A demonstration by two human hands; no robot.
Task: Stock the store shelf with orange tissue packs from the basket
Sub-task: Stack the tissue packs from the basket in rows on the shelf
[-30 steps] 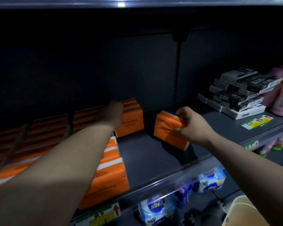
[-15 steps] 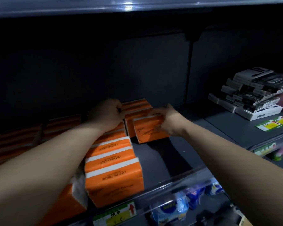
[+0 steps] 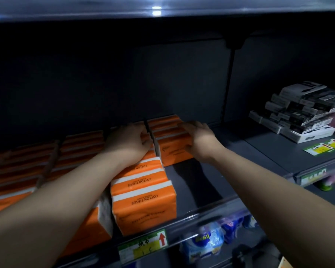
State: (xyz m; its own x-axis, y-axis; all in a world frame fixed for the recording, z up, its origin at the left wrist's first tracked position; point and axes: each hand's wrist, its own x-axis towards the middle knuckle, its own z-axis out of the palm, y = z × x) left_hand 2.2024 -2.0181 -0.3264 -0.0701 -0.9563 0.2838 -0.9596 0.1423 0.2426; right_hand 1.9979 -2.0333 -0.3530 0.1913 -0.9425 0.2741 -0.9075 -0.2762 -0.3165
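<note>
**Pack set at the back of the last row**

The right hand (image 3: 200,139) holds an orange tissue pack (image 3: 172,151), with fingers laid over its top and the thumb at its front face. The pack stands upright at the rear of the shelf (image 3: 197,182), against other packs behind it. The left hand (image 3: 129,141) rests on the neighbouring row (image 3: 143,182) with fingers bent over a pack edge; whether it truly grips cannot be told.

If the right hand lets go too early, the pack may tip forward, because nothing stands in front of it. A push to the left could disturb the neighbouring row.

Well apart on the right lies a heap of black-and-white boxes (image 3: 302,117). A clear rail (image 3: 207,215) with a price label (image 3: 143,246) borders the front, and blue packs (image 3: 203,240) sit below.
</note>
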